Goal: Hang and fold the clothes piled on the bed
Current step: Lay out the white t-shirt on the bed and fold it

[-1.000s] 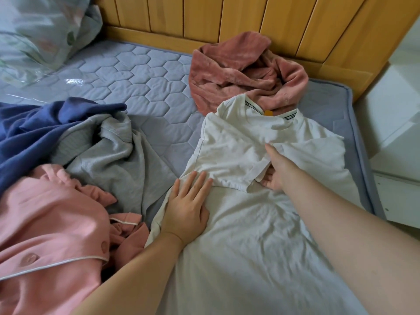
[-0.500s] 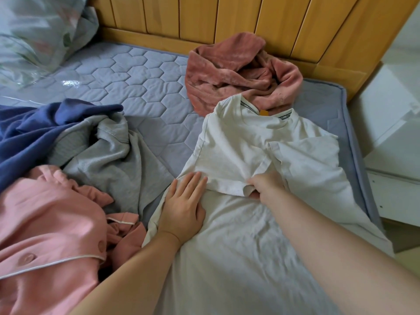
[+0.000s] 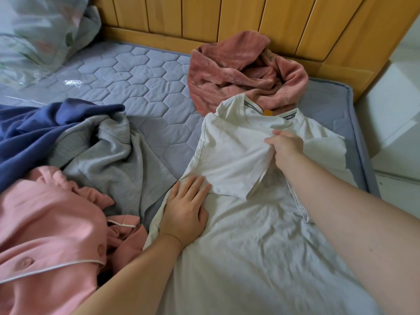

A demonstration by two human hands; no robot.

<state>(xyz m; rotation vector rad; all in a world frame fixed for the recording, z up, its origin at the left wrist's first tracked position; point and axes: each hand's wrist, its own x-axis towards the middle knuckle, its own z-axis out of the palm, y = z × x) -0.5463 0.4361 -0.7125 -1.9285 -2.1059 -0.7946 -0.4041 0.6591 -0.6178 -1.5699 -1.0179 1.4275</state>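
Shirt (image 3: 236, 142), white, lies flat along the right side of the bed (image 3: 145, 92), collar toward the wooden headboard (image 3: 250, 21), hem running back toward me and out of view. Its long axis runs from me to the headboard.

My left hand (image 3: 184, 210) rests flat on the shirt's left edge, fingers straight and together, pinning the cloth and gripping nothing. My right hand (image 3: 286, 148) is further up, near the collar, fingers curled round the inner edge of the left sleeve panel, which is folded across the chest. That panel lies directly to the left of my right hand. The right hand is the nearer one to the collar and to the shirt's right side.

The right sleeve lies spread toward the bed's right edge, close to it, so room there is tight. In my judgement the next fold must come inward, from right to left.

Obstructions: a rose fleece (image 3: 245, 71) touches the collar at the top. A grey top (image 3: 109, 155), a blue garment (image 3: 38, 128) and pink pyjamas (image 3: 45, 228) lie to the left, the grey one just beside the shirt's edge. Open quilted surface remains beyond them, toward the pillow (image 3: 38, 30).
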